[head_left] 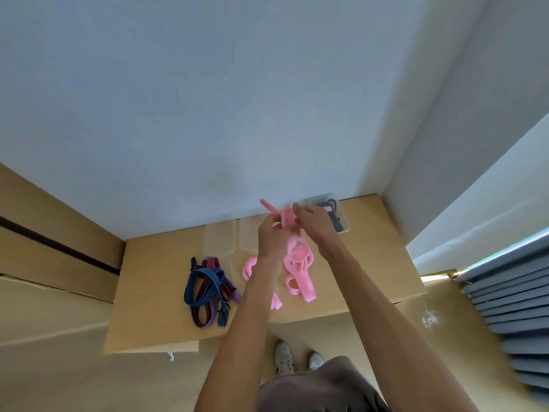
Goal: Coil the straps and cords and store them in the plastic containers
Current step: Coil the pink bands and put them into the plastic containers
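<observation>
We hold the pink strap (297, 260) above the table (154, 281), our left hand (269, 242) and right hand (310, 221) both pinching its upper end near the far edge.

Two hands (271, 236) (312, 221), one pink strap (297, 263), three plastic containers (219, 239) (248, 233) (338, 215), one tangle of striped cords (206, 288).

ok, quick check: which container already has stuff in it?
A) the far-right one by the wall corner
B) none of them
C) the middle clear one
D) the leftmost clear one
A: the far-right container holds dark cords, partly hidden behind the right hand, while the leftmost container shows only bare plastic and the visible part of the middle one looks the same.
</observation>
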Demonstrator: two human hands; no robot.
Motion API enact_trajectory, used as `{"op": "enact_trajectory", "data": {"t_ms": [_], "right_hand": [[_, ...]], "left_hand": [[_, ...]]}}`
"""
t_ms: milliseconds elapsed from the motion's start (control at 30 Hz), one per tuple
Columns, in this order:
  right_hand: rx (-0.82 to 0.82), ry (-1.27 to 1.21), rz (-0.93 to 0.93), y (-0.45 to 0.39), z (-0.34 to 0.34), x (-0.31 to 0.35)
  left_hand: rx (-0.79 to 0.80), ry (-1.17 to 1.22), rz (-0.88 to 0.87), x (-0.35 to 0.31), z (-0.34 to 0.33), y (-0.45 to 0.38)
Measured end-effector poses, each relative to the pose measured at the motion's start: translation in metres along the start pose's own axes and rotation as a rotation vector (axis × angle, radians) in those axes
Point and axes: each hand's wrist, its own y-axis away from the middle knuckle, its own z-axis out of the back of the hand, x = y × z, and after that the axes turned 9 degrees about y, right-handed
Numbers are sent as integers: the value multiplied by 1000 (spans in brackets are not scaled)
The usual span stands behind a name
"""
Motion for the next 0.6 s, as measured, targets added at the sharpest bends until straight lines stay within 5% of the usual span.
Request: {"op": "enact_trajectory", "data": {"t_ms": [167, 400, 600], "right_hand": [[78, -162, -43, 4, -7, 22], [402, -286, 176, 18, 13, 29], [340, -477, 146, 35, 21, 16]], "left_hand": [[5, 0, -189, -21, -5, 27], [131, 166, -119, -43, 19, 56], [234, -3, -153, -29, 21, 69]]}}
